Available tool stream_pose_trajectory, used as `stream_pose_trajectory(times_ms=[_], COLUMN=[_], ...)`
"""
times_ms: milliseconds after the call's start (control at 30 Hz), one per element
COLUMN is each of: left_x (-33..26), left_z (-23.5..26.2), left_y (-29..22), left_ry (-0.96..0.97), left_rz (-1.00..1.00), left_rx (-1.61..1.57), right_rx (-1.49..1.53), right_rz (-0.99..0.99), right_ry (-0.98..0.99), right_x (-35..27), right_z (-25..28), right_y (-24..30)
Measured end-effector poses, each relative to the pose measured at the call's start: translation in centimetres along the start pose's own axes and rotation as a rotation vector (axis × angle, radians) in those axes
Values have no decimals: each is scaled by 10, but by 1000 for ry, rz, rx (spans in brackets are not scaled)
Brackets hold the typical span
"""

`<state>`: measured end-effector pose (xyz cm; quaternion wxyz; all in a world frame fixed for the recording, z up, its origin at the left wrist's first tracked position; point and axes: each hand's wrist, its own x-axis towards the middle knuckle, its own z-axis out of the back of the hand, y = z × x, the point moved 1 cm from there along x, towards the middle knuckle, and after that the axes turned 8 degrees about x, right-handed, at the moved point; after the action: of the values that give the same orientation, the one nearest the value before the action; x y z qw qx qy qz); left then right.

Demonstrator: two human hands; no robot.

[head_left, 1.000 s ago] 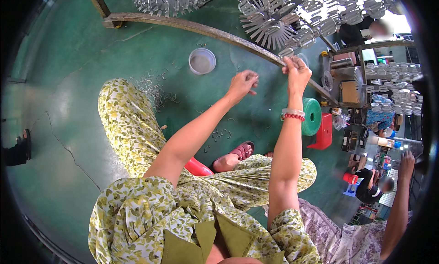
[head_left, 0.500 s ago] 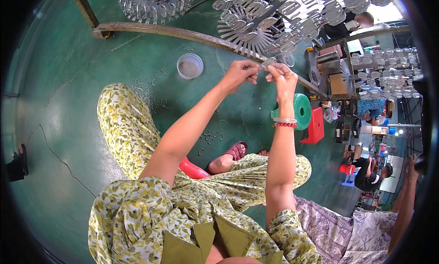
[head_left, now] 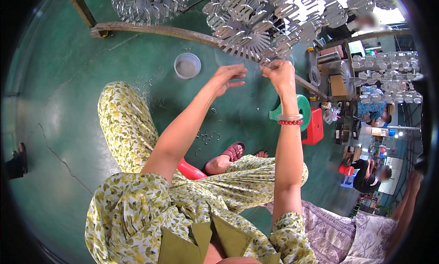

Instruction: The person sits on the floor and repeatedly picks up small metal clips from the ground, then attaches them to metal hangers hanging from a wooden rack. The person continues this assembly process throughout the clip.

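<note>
My left hand (head_left: 228, 78) is in mid-air with its fingers apart and nothing in them. Close to its right, my right hand (head_left: 281, 74) is pinched at the lower edge of a hanging cluster of silvery metal pieces (head_left: 247, 40). A small shiny metal piece (head_left: 265, 61) shows at its fingertips, and its outline blends with the cluster behind. Below the hands, a round translucent plastic tub (head_left: 195, 71) stands on the green floor. Several small curved metal scraps (head_left: 209, 136) lie scattered on the floor near my sandalled foot.
A wooden beam (head_left: 160, 30) runs beneath the hanging pieces. At the right stand a green stool (head_left: 302, 110) and a red stool (head_left: 314, 126). Another person's patterned clothing (head_left: 329, 227) is close on my right. More people and racks are farther right.
My hands have come apart. The left has let go of the metal piece, drawn back left and opened; the right has moved slightly right, still pinching at the hanging pieces.
</note>
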<state>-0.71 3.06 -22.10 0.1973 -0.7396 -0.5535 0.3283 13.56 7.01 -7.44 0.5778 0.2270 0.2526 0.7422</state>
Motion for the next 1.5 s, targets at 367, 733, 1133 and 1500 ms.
stream_pose_trajectory(times_ms=[367, 733, 1133, 1500], left_x=[46, 35, 29, 30], left_z=[-10, -20, -17, -13], left_y=[-40, -39, -25, -24], left_ry=[1, -94, -89, -123], left_rz=[-29, -60, -93, -112], left_rx=[119, 190, 49, 100], right_rx=[-153, -167, -234, -171], right_rz=[77, 86, 139, 90], right_ry=[-173, -178, -208, -212], right_x=[25, 23, 14, 13], right_z=[-9, -15, -26, -30], right_y=[9, 11, 9, 13])
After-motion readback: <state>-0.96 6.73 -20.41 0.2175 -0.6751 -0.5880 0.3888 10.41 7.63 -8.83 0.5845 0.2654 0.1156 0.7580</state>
